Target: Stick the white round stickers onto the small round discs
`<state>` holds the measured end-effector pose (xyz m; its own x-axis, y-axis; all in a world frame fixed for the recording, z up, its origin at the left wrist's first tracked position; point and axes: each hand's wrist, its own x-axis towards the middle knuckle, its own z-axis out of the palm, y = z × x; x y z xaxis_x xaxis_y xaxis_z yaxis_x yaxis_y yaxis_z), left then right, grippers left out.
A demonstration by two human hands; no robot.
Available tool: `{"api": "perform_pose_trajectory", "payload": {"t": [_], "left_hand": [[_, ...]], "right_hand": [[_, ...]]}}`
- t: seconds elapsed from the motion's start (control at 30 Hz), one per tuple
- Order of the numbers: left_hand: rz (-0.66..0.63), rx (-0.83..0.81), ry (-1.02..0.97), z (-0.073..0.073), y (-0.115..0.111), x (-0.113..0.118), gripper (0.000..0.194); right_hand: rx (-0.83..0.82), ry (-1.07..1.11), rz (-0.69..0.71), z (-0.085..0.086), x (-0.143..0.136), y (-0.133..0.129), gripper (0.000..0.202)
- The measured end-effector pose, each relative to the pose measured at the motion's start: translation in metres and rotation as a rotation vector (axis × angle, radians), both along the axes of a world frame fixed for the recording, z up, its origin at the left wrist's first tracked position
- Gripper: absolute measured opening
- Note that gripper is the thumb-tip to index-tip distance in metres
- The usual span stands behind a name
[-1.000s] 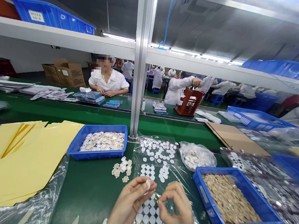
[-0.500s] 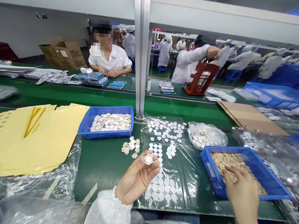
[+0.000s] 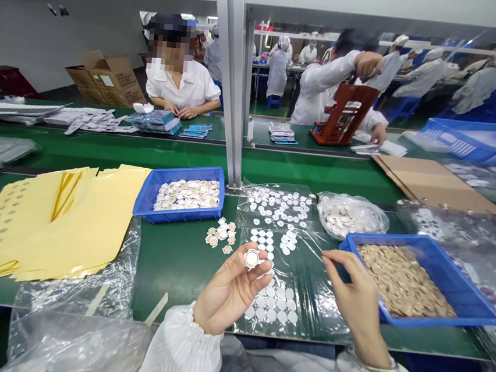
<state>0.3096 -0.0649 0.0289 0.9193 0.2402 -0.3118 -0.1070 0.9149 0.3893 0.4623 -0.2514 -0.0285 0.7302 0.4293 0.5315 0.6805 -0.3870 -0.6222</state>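
My left hand point(image 3: 236, 287) pinches a small round white piece with tabs point(image 3: 251, 259) between thumb and fingers, its other fingers loosely curled. My right hand point(image 3: 357, 299) hovers over the clear plastic sheet, thumb and forefinger pressed together; whatever they may hold is too small to make out. Beside it stands a blue bin of tan round pieces point(image 3: 405, 280). White discs point(image 3: 272, 305) lie in rows and loose on the plastic sheet point(image 3: 316, 301). Left of them is a small heap of finished-looking tabbed pieces point(image 3: 221, 233).
Behind the heap stands a blue tray point(image 3: 144, 205) of white tabbed pieces. Yellow sheets point(image 3: 81, 228) cover the left side. A clear bag of pieces point(image 3: 350, 214) lies behind the right bin. A metal post point(image 3: 233, 91) rises ahead; co-workers sit beyond, one holding a red-brown press point(image 3: 345, 113).
My right hand has lifted out of the bin of tan pieces and moved left over the plastic sheet. My left hand still holds the white piece. The view has shifted slightly.
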Motion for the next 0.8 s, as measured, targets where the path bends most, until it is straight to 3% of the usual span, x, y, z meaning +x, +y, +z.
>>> {"api": "perform_pose_trajectory", "payload": {"t": [0.13, 0.27, 0.47, 0.67, 0.8], "left_hand": [[0.011, 0.004, 0.037, -0.008, 0.002, 0.005, 0.009], [0.08, 0.001, 0.251, -0.037, 0.003, 0.016, 0.014], [0.087, -0.013, 0.399, -0.074, -0.006, 0.02, 0.018], [0.083, 0.013, 0.402, -0.079, -0.007, 0.017, 0.016], [0.094, 0.018, 0.4, -0.08, -0.007, 0.016, 0.017]], "right_hand": [[-0.091, 0.096, 0.105, -0.005, -0.001, 0.01, 0.018], [-0.299, 0.161, 0.147, -0.02, 0.003, 0.023, 0.017], [-0.41, 0.126, 0.091, -0.038, 0.008, 0.05, 0.011], [-0.431, 0.094, 0.039, -0.046, 0.01, 0.065, 0.01], [-0.385, 0.12, 0.043, -0.041, 0.013, 0.063, 0.016]]}}
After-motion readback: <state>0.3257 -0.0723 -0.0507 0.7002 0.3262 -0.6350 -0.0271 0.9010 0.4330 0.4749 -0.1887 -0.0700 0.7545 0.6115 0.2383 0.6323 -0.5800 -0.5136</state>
